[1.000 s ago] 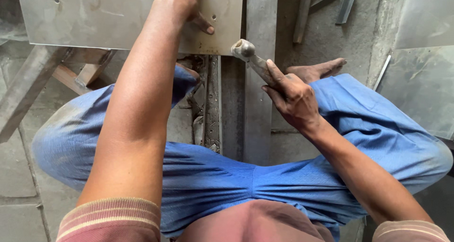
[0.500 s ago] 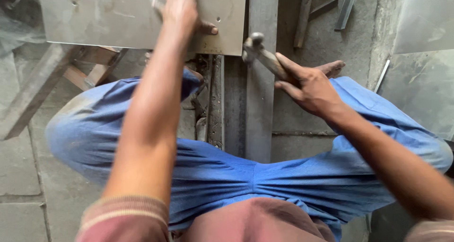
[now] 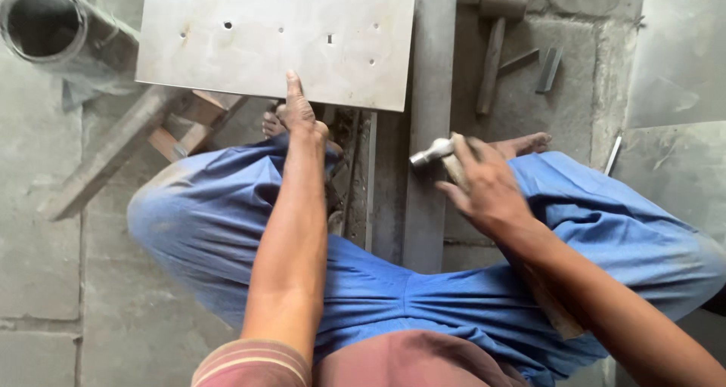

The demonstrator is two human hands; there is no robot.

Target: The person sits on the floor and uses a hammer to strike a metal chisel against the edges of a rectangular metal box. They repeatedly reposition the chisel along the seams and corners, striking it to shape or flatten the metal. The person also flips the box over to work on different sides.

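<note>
Person squats on the concrete floor (image 3: 45,281), blue trousers, knees wide apart. No table here; the work lies low in front of them.

Left hand (image 3: 296,113): flat on the near edge of the metal sheet (image 3: 302,32), index finger stretched forward onto it, nothing gripped, fingers loosely together. Half a second ago this hand lay further up on the sheet; it has slid back to the edge. The sheet itself now shows much more fully than before. Small punched holes are scattered over its face.

Right hand (image 3: 484,187): closed around the handle of a hammer (image 3: 432,151), gripped close to the head. The steel head points left and hangs over the long grey steel bar (image 3: 427,130) that runs from under the sheet toward the person. A second ago the head was higher and nearer the sheet's edge; it now sits lower and a bit off from the sheet, not touching it. I read that as a pause between blows, with the sheet held flat.

Around: a dark pipe (image 3: 41,24) at upper left, wooden strips (image 3: 178,134) under the sheet's left corner, a second mallet (image 3: 495,39) and small steel pieces (image 3: 548,68) on the floor upper right. One bare foot (image 3: 525,141) shows just beyond the hammer hand.
</note>
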